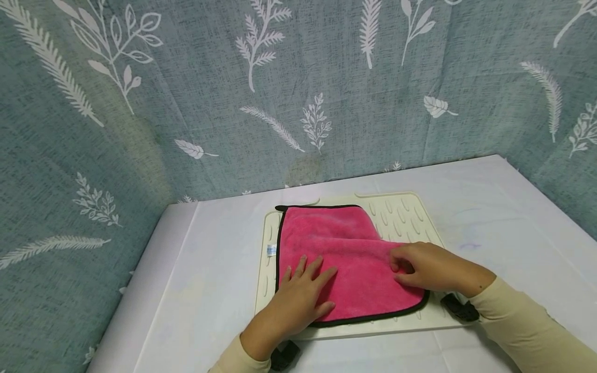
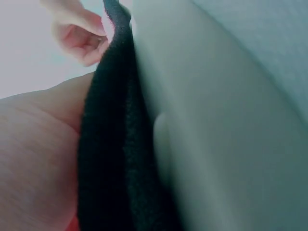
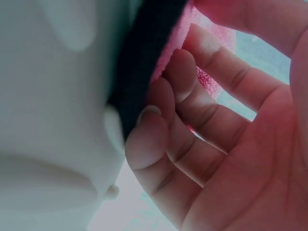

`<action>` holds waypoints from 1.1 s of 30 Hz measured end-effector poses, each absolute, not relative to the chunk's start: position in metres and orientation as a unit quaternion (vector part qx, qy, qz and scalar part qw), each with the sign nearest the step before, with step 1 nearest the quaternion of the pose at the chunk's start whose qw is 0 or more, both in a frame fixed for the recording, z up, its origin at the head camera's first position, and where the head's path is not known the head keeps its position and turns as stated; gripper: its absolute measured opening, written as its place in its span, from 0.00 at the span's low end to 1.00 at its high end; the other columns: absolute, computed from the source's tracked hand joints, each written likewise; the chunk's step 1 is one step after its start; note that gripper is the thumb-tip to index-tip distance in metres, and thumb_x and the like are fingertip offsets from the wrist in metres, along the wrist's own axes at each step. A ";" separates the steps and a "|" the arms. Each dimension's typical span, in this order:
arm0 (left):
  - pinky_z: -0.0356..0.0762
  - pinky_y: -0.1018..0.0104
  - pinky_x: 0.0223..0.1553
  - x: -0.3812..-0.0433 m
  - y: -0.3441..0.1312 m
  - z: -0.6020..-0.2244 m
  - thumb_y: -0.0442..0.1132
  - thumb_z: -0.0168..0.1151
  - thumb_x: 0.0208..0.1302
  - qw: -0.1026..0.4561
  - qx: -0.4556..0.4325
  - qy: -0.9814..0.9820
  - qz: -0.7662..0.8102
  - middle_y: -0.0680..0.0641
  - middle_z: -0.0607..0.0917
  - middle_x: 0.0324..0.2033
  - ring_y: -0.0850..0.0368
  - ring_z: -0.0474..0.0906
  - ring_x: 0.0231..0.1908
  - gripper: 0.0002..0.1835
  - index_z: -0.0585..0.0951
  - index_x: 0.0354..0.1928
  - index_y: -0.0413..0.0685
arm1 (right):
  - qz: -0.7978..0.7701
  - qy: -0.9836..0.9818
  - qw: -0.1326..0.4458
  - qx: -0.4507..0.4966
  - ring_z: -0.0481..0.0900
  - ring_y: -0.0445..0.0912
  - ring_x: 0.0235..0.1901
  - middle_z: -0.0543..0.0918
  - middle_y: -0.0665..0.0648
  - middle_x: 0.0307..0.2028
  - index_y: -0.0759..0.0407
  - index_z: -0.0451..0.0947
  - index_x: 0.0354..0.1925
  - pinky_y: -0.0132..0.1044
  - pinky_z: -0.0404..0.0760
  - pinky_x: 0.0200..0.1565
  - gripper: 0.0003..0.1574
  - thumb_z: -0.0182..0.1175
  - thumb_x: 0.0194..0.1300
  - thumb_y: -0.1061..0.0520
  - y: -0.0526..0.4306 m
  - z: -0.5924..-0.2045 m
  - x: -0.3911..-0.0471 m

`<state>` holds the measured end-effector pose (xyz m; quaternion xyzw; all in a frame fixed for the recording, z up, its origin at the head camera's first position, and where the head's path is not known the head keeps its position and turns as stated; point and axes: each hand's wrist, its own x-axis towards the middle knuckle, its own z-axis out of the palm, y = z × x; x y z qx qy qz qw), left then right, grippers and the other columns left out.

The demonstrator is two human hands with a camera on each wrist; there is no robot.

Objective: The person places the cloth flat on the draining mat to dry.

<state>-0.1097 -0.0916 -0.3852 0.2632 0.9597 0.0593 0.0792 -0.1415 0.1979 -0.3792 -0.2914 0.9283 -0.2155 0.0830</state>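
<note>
A pink plush cloth [image 1: 354, 280] with black edging lies over a cream ridged mat [image 1: 401, 212]. Across its middle runs a raised fold, and a small white tag [image 1: 271, 250] sticks out at its left edge. Fingers spread, my left hand [image 1: 303, 295] rests on the cloth's lower left part. At the right side my right hand [image 1: 424, 267] has curled fingers and pinches the cloth near its edge. The right wrist view shows the fingertips [image 3: 147, 144] of this hand right at the black edging [image 3: 144, 62]. In the left wrist view the black edging [image 2: 108, 144] hides part of the left hand.
The mat lies on a table with a white cover [image 1: 210, 280]. Behind and to the left hangs a grey-green curtain [image 1: 210, 103] with white leaf prints. Black wrist straps [image 1: 459, 308] sit under both wrists, close to the mat's front edge.
</note>
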 end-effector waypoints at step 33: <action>0.57 0.33 0.58 -0.110 -0.093 -0.387 0.60 0.60 0.55 0.080 0.261 0.960 0.055 0.46 0.61 0.67 0.36 0.52 0.68 0.35 0.63 0.66 0.67 | -0.198 0.955 0.055 -0.215 0.70 0.40 0.19 0.76 0.51 0.21 0.60 0.74 0.45 0.33 0.69 0.25 0.15 0.57 0.59 0.56 0.172 -0.343 -0.217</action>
